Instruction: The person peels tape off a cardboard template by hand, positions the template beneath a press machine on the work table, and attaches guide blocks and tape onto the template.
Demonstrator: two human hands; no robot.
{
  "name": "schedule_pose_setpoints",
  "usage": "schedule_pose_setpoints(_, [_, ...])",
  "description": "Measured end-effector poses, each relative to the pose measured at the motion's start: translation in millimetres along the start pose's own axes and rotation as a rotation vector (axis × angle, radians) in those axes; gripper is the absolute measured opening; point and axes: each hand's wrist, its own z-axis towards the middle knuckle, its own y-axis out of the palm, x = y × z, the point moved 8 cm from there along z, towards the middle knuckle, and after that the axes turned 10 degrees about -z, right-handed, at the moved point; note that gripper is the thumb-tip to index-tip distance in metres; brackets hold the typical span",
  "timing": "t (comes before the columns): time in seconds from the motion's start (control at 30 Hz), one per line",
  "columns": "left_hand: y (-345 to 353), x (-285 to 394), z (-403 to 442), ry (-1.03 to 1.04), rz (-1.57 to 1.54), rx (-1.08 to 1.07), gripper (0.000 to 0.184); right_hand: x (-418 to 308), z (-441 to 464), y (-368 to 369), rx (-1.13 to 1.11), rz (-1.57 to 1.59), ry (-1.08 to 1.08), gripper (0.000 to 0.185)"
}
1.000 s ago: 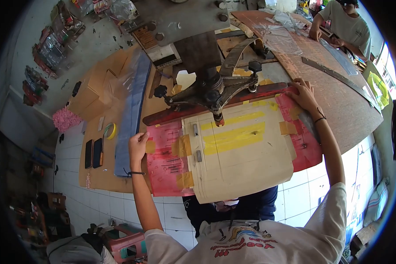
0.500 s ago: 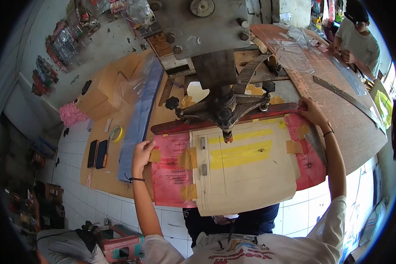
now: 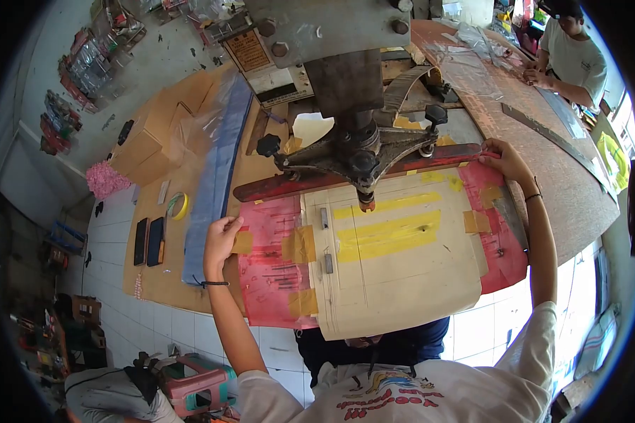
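Head view, left fingers (image 3: 228,224): pinched red sheet (image 3: 267,255) by left edge.
Right fingers (image 3: 492,149): curled at end of red bar (image 3: 275,186); could not tell whether clamped.
Tan panel (image 3: 406,282): lay between fingers, already fastened with tape (image 3: 299,244); could not tell work left.

Workshop with a bolted press (image 3: 347,88)

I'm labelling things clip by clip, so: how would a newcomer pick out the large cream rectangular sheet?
Start at the grey metal press at top centre. Below it in the picture, between two pink-red side panels, is the large cream rectangular sheet. Unlike those panels, it carries broad yellow strips and two small grey blocks near its left edge.
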Motion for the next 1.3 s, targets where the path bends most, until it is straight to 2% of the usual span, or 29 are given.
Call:
schedule_pose_setpoints(0.1, [-2, -1, 1, -0.006, 0.019, 0.000, 0.024, 6, 0, 1, -0.049, 0.013, 0.029, 0.031])
schedule_pose_setpoints(0.4, [-2, -6, 0, -0.035, -0.021, 0.019, 0.025, -5, -3, -1, 0.040, -0.042, 0.016, 0.030])
schedule_pose_setpoints(0.8, [-2, -3, 0, -0.034, 0.027, 0.022, 0.025, -1, -2, -3, 0.026, -0.099, 0.082, 0.030])
schedule_pose_setpoints(0.9, [-3, -4, 2, -0.028, 0.037, 0.021, 0.024, -5, -1, -4, 0.086, -0.107, 0.029, 0.033])
schedule_pose_setpoints(1.1, [-3, -1, 5, 0.066, 0.026, 0.032, 0.025, 3, 2, -2, 0.158, -0.026, 0.014, 0.037])
schedule_pose_setpoints(1.3, [-3, 3, 10, 0.140, 0.098, 0.073, 0.028, 1, 1, -5, 0.235, -0.127, 0.076, 0.040])
